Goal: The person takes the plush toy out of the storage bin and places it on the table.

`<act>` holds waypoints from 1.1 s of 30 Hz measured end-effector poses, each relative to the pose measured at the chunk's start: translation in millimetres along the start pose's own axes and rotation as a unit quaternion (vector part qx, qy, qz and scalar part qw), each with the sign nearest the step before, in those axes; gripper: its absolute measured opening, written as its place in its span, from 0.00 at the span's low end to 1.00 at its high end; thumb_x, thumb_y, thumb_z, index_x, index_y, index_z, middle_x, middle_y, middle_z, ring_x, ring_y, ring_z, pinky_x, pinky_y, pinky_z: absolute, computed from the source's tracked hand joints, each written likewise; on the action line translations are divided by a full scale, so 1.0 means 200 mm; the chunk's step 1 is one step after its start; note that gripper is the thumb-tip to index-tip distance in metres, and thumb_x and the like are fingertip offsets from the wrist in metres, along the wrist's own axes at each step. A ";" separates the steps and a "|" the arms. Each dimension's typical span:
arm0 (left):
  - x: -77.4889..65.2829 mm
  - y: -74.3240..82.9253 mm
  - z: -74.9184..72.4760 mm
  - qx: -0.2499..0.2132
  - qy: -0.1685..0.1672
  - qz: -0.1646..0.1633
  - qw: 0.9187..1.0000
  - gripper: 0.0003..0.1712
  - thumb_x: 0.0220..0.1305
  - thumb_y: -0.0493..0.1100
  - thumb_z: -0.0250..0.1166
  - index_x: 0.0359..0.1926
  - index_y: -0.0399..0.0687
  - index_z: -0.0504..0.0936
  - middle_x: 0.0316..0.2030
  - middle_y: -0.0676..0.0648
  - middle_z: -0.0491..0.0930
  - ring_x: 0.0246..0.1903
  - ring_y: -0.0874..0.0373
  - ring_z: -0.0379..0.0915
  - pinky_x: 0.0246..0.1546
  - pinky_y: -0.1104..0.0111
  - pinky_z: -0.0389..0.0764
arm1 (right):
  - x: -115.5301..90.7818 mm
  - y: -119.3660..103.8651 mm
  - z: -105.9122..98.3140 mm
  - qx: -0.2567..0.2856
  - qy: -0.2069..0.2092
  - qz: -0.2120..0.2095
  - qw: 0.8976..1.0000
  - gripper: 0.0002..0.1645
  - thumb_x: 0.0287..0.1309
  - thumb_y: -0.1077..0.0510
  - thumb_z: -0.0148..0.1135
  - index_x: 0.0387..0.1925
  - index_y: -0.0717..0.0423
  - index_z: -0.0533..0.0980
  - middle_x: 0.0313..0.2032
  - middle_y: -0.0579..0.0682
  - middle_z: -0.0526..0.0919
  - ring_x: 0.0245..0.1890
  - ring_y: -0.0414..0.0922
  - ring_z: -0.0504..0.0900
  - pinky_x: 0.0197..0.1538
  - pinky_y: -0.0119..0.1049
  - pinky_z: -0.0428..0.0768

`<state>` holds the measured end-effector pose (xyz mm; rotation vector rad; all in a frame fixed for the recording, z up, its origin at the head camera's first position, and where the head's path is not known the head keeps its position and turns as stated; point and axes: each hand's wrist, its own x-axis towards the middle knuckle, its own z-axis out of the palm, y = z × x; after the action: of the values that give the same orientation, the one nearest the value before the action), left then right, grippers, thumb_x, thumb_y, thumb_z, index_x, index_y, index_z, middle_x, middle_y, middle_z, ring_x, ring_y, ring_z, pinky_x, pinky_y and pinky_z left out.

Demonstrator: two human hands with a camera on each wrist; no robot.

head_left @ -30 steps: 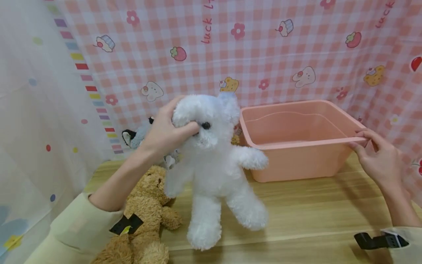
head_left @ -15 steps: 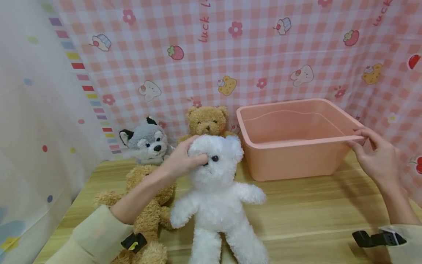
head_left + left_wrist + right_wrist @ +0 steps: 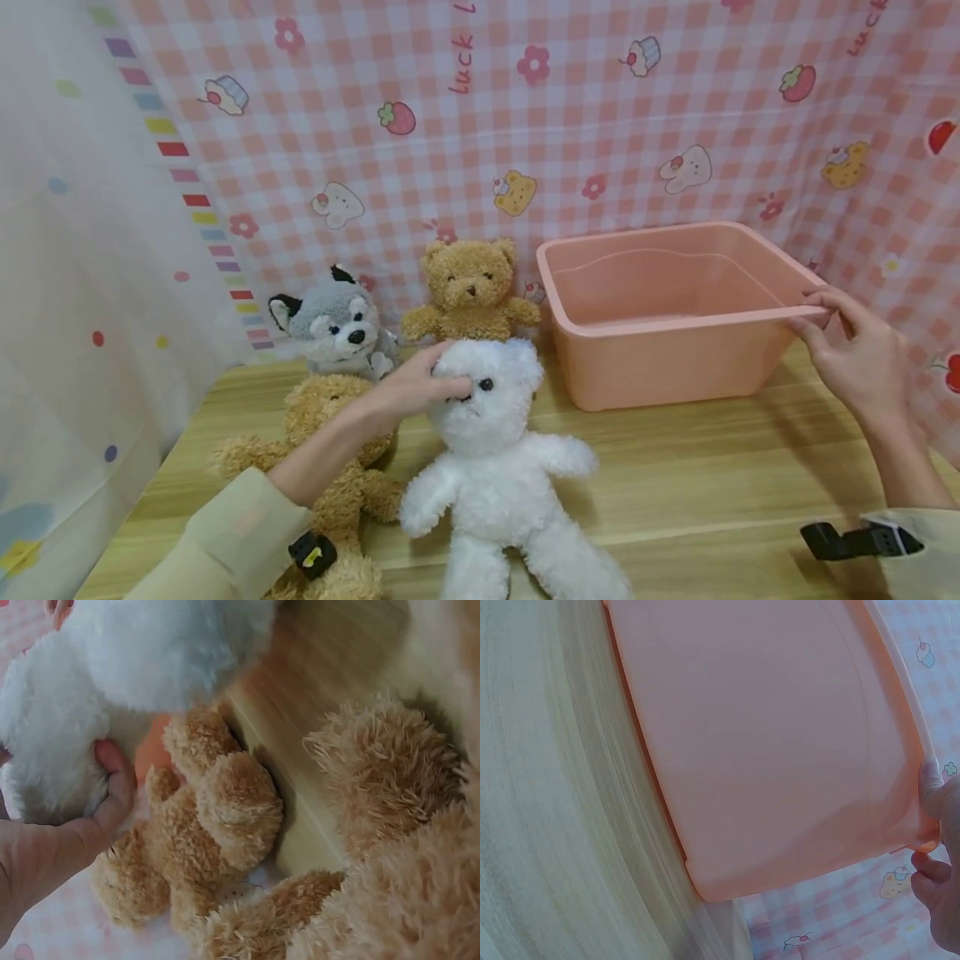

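A white teddy bear [image 3: 491, 475] lies face up at the front of the wooden table, its feet cut off by the lower frame edge. My left hand [image 3: 412, 385] grips the side of its head, thumb across the face beside one eye. In the left wrist view, the thumb presses into the white fur [image 3: 52, 727]. My right hand [image 3: 862, 358] pinches the rim of a pink plastic bin [image 3: 675, 367] at its right front corner. The right wrist view shows that thumb over the rim and the bin wall [image 3: 765, 750] filling most of the picture.
A brown teddy bear [image 3: 341, 500] lies left of the white one, partly under my left forearm. Behind sit a grey husky plush [image 3: 337, 325] and another brown bear [image 3: 471, 287], against a pink checked cloth [image 3: 450, 150]. Bare wooden tabletop [image 3: 720, 475] shows in front of the bin.
My left hand has lowered the white bear from upright to lying on the table, uncovering the husky and the rear brown bear. The right hand stays on the bin's rim.
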<state>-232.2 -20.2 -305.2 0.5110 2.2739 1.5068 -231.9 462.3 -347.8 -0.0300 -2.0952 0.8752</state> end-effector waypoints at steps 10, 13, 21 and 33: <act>0.04 -0.08 0.00 -0.018 -0.067 -0.080 0.994 0.28 0.62 0.43 0.59 0.63 0.56 0.64 0.54 0.45 0.71 0.48 0.49 0.71 0.40 0.57 0.78 | 0.00 0.01 -0.01 0.007 -0.015 0.012 1.000 0.18 0.51 0.55 0.66 0.43 0.60 0.77 0.50 0.33 0.77 0.48 0.18 0.64 0.54 0.17 0.62; 0.05 -0.10 0.00 -0.001 -0.076 -0.083 0.994 0.25 0.64 0.43 0.57 0.61 0.53 0.67 0.50 0.45 0.74 0.43 0.50 0.74 0.36 0.57 0.80 | 0.00 0.01 -0.01 0.005 -0.016 0.013 1.000 0.19 0.51 0.54 0.66 0.43 0.60 0.77 0.52 0.36 0.76 0.49 0.18 0.64 0.54 0.16 0.62; 0.08 -0.19 0.04 0.101 -0.095 -0.070 0.988 0.17 0.65 0.43 0.55 0.54 0.47 0.72 0.39 0.43 0.75 0.30 0.53 0.75 0.28 0.53 0.80 | -0.01 0.01 0.00 0.000 -0.012 0.013 1.000 0.19 0.51 0.54 0.66 0.44 0.59 0.77 0.51 0.32 0.76 0.47 0.17 0.64 0.51 0.15 0.61; 0.10 -0.21 0.08 0.113 -0.035 -0.075 0.990 0.21 0.66 0.46 0.55 0.57 0.43 0.69 0.54 0.36 0.68 0.42 0.49 0.73 0.25 0.61 0.81 | 0.00 0.02 -0.02 -0.022 -0.012 0.005 1.000 0.20 0.51 0.54 0.66 0.46 0.57 0.77 0.50 0.32 0.76 0.47 0.17 0.64 0.53 0.16 0.61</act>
<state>-246.9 -13.4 -352.7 0.4369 2.3822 1.1499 -230.2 467.6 -349.3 -0.0539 -2.1392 0.8389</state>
